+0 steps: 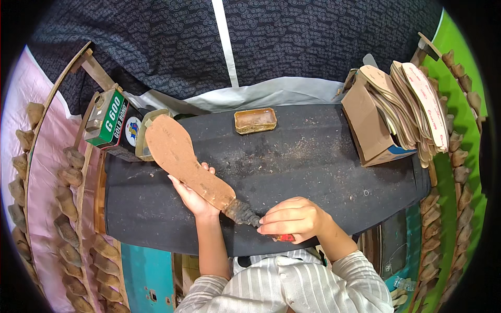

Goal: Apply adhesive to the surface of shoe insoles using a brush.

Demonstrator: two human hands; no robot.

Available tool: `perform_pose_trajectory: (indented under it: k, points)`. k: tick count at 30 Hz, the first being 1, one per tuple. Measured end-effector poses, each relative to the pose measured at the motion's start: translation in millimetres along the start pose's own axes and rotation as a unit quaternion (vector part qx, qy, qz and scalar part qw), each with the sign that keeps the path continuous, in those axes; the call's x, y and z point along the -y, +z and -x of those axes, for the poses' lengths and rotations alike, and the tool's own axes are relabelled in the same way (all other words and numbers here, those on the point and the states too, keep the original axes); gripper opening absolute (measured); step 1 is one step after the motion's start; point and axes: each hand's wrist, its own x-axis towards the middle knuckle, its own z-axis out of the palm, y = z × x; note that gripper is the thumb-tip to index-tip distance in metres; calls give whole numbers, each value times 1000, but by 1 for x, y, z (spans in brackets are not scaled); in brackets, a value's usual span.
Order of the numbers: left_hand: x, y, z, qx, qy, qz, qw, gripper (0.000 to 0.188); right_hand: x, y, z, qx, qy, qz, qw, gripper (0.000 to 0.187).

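Note:
A brown shoe insole (175, 151) lies tilted across my left hand (197, 201), its broad toe end up and to the left, its heel toward my right hand. The left fingers are under it, with the tips showing at its far edge. My right hand (293, 219) is closed on a brush (243, 213) with a dark, crusted head and a bit of red at the handle end. The brush head meets the insole's heel; whether it presses on the top face or just the edge, I cannot tell.
The dark-covered table (302, 172) has scattered crumbs. A shallow brown dish (255, 121) is at its far middle. To the left stand a green and black metal can (114, 122) and an open box (144, 148). A cardboard box (365, 125) of insoles is on the right. Racks of shoe lasts (70, 250) flank both sides.

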Motion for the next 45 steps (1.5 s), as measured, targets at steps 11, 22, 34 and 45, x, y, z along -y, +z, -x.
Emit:
perform_pose_trajectory:
  k: [11,22,34,45]
  points:
    - [-3,2,1,-5,-5,-5,1000,56,1,-8,-6,15,5,12,1000,36]
    - [-1,3,1,-13,2,-6,1000,55,0,-11,-10,16,15,-4,1000,37]
    - [1,4,3,-15,1,-4,1000,52,0,-1,-8,-6,-6,0,1000,38]
    - [-5,-5,-1,9,23,-7,1000,53,5,-8,-14,28,7,4,1000,35]
